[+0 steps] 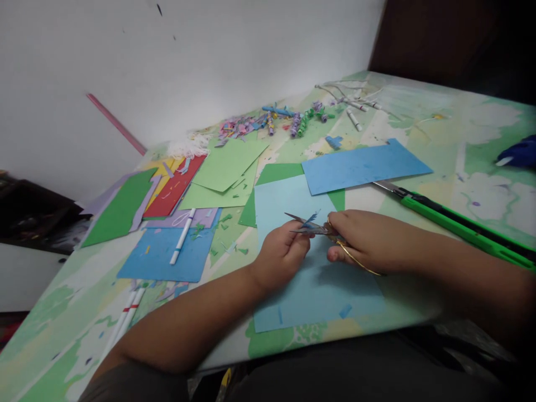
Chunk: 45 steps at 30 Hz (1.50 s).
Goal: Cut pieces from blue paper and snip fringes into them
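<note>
My right hand is wrapped round the gold handles of a pair of scissors, whose blades stand apart and point left. A small blue paper piece lies at the blades, pinched in the closed fingers of my left hand. Both hands are above a light blue sheet, on which a few blue scraps rest. Beyond my right hand is a larger blue sheet, partly over the light blue one. My fingers hide part of the held piece.
A green box cutter with its blade out lies at the right. Coloured sheets and a white marker are at the left. At the back are paper scraps, curled paper rolls and more markers.
</note>
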Each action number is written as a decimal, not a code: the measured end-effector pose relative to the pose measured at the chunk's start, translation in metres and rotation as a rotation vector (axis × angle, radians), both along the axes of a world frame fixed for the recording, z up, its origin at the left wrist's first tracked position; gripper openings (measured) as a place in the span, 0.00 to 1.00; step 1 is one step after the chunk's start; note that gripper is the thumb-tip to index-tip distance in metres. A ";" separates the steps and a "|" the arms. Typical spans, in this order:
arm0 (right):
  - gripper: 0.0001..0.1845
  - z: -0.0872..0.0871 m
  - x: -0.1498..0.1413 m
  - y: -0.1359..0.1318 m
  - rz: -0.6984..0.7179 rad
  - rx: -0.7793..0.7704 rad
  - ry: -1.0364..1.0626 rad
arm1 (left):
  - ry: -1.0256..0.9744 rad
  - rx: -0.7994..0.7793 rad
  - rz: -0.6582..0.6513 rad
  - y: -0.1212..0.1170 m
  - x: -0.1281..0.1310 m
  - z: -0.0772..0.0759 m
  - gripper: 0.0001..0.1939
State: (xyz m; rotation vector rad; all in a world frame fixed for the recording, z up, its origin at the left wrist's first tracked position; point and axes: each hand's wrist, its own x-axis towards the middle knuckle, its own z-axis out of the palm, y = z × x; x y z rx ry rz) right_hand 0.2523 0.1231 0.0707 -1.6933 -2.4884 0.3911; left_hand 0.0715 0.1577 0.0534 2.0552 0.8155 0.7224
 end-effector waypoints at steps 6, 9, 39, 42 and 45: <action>0.22 -0.001 -0.001 0.000 0.011 0.024 -0.032 | -0.020 0.021 -0.001 -0.001 -0.002 0.001 0.12; 0.23 -0.002 -0.002 0.000 0.012 0.051 -0.059 | -0.011 0.032 0.000 -0.001 -0.002 0.001 0.11; 0.29 -0.006 -0.006 0.006 -0.071 0.161 -0.186 | -0.028 -0.211 0.063 0.002 -0.007 -0.001 0.11; 0.29 -0.008 -0.005 0.008 -0.101 0.143 -0.170 | -0.074 -0.302 0.074 0.002 -0.005 0.001 0.11; 0.27 -0.010 -0.003 0.008 -0.112 0.128 -0.143 | -0.131 -0.364 0.089 0.004 -0.003 0.001 0.10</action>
